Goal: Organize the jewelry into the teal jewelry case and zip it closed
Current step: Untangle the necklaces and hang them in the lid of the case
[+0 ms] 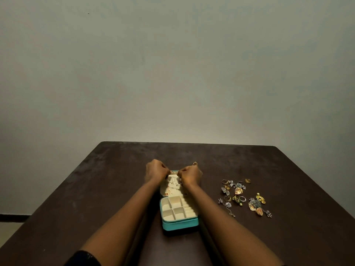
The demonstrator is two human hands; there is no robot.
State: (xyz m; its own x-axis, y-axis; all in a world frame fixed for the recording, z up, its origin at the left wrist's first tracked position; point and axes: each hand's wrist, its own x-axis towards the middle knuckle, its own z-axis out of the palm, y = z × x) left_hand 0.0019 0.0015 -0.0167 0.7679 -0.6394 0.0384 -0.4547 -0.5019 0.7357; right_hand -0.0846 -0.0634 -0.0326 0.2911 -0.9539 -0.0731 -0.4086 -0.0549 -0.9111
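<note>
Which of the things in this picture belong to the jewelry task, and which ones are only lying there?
Belong to the job: teal jewelry case, open; chain necklace in its lid; left hand and right hand, apparently pinching the necklace at the lid's far edge; jewelry pile on the right; lone gold ring beyond the right hand.
Only there: dark table; plain wall.

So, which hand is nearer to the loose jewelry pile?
Right. The right hand is at the case lid, left of the jewelry pile; the left hand is farther left.
</note>
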